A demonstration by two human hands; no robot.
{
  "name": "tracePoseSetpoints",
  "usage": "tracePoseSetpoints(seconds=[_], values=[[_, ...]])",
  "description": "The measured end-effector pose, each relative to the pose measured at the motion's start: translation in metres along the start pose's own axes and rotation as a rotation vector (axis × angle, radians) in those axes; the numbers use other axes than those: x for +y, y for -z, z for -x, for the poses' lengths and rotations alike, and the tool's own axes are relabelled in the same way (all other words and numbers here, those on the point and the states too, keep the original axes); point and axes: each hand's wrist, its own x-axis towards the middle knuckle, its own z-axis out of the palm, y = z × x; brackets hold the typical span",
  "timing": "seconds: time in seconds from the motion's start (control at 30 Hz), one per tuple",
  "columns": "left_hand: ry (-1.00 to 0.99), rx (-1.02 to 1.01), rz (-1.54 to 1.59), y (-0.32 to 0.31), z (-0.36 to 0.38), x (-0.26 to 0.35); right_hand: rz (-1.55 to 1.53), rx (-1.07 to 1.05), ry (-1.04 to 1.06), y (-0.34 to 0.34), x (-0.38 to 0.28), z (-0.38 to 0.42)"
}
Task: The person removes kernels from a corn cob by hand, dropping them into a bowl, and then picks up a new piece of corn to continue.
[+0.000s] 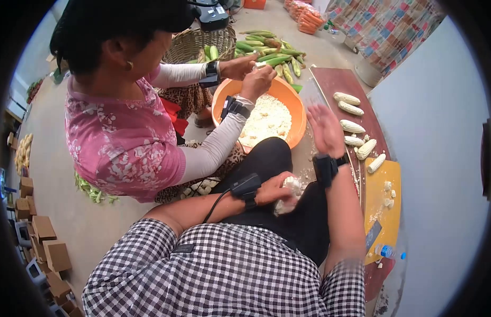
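My left hand (274, 189) is wrapped around a pale corn cob (293, 185) held low over my dark trousers. My right hand (326, 128) is raised beside the orange basin (297, 126), its fingers stretched out and smeared by motion, with nothing seen in it. Loose white kernels (266, 119) fill the bottom of that basin. To the right of my right hand, several husked white corn cobs (351, 108) lie on a dark red board (330, 79). A co-worker (124, 137) on my left holds a pale piece of corn over the basin with both hands.
Unhusked green corn (274, 53) is heaped on the floor beyond the basin, next to a wicker basket (184, 46). A yellow cutting board (391, 182) at right carries cob pieces, a cleaver-like blade (373, 235) and a plastic bottle (384, 250). A pale wall (441, 132) bounds the right side.
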Motion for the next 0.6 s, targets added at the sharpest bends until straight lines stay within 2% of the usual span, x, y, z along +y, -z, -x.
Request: tracePoseSetpoints(seconds=[0.1, 0.2, 0.23, 0.27, 0.33, 0.47, 0.53, 0.6], values=[[0.003, 0.012, -0.010, 0.002, 0.000, 0.000, 0.644, -0.049, -0.047, -0.042, -0.020, -0.029], [-0.035, 0.036, -0.016, 0.006, -0.001, 0.005, 0.793, -0.140, -0.018, -0.028, -0.006, -0.046], [-0.034, 0.044, -0.003, 0.006, 0.001, 0.005, 0.633, -0.113, -0.116, -0.039, -0.010, -0.032], [-0.050, 0.050, -0.025, 0.007, 0.002, 0.007, 0.662, -0.098, -0.151, -0.029, -0.008, -0.026], [-0.116, 0.080, -0.014, 0.008, 0.000, 0.007, 0.476, -0.137, -0.207, -0.018, -0.004, 0.009], [-0.101, 0.161, 0.110, -0.006, -0.011, -0.010, 0.456, -0.014, -0.277, 0.028, 0.013, 0.096], [-0.114, 0.151, 0.021, -0.010, 0.002, -0.003, 0.451, 0.025, -0.218, 0.022, 0.025, 0.145], [-0.158, 0.119, -0.121, -0.014, 0.006, -0.004, 0.382, 0.088, -0.251, 0.023, 0.036, 0.176]])
